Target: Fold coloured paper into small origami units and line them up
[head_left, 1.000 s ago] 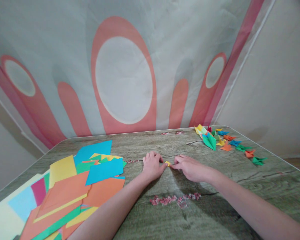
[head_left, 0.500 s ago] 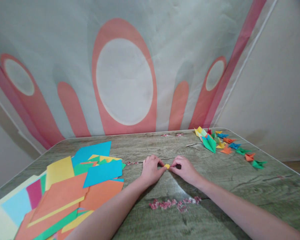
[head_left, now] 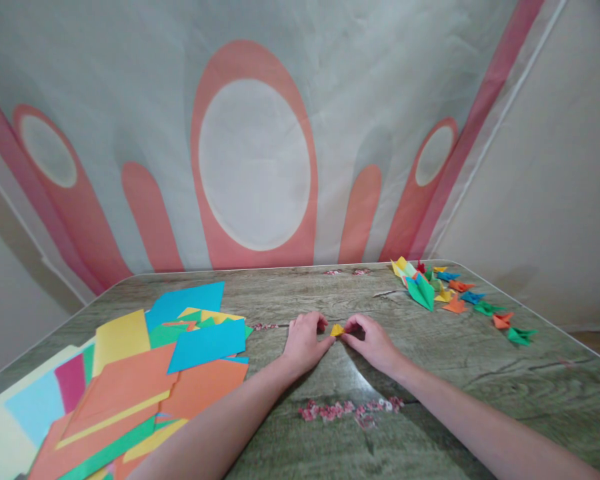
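Note:
A small yellow folded paper (head_left: 337, 330) is between my hands over the middle of the table. My right hand (head_left: 373, 343) pinches its right side between thumb and forefinger. On the other side, my left hand (head_left: 306, 341) has its thumb stretched out to the paper's lower left corner. The left forefinger is curled up and apart from the thumb, so this hand is open. Whether the left thumb presses on the paper or only lies beside it, I cannot tell.
Coloured paper sheets (head_left: 125, 383) lie in a loose pile on the left of the wood-patterned table (head_left: 290, 440). At the back right are a green paper plane (head_left: 421, 293) and several small folded paper figures, such as an orange one (head_left: 455, 305). A printed backdrop (head_left: 340, 80) hangs behind.
My left forefinger has lifted away from the yellow paper, which now shows a more pointed shape. My right hand keeps its pinch. The view has shifted slightly.

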Demonstrator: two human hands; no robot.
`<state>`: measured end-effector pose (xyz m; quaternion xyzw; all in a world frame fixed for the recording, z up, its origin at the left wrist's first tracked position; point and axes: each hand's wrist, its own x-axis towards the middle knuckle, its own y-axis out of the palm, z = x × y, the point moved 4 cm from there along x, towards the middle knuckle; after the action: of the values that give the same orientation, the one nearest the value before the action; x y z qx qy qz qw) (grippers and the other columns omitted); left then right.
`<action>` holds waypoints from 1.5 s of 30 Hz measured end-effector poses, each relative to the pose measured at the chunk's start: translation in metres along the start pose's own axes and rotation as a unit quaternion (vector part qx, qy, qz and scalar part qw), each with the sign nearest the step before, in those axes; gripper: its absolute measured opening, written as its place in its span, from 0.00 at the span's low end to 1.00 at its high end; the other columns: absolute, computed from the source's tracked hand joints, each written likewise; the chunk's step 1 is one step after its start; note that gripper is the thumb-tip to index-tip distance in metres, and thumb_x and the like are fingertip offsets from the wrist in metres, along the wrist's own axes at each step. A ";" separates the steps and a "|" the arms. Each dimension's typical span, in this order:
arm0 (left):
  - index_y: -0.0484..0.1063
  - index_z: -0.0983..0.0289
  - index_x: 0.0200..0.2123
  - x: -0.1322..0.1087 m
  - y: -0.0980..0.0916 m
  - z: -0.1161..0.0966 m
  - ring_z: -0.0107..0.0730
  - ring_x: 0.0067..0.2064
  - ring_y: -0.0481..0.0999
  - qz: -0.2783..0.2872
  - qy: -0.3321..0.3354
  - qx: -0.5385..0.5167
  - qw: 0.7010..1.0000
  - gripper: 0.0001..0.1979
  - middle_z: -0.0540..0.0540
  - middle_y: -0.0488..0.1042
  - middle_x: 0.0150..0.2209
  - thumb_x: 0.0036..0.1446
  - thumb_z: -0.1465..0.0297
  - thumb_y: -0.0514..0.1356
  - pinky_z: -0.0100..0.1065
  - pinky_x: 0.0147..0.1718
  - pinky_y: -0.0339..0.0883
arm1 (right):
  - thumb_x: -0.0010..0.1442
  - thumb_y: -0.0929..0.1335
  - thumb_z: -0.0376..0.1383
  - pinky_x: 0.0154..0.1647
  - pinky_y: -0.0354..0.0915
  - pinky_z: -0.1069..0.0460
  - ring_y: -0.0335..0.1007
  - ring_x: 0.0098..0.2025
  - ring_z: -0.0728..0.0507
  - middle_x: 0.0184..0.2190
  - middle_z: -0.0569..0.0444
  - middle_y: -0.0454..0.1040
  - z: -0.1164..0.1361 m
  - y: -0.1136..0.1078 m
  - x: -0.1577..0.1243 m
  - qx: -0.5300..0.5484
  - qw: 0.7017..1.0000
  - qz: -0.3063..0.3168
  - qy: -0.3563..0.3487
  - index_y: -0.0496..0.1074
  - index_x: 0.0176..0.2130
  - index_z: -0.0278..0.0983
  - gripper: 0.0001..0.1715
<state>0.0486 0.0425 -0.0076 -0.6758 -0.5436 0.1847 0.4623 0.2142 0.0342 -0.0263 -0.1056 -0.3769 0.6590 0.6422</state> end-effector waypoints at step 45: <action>0.74 0.61 0.39 -0.003 -0.010 -0.022 0.32 0.41 0.74 0.007 0.065 -0.227 0.972 0.11 0.51 0.77 0.39 0.58 0.65 0.54 0.30 0.42 0.64 | 0.51 0.69 0.44 0.41 0.66 0.49 0.69 0.38 0.45 0.37 0.52 0.73 0.011 -0.003 -0.003 0.285 0.956 0.056 0.049 0.64 0.47 0.38 0.25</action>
<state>0.0583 0.0303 0.0113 -0.7774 -0.5353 0.0149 0.3300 0.2103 0.0274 -0.0173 0.0286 -0.1352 0.7680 0.6254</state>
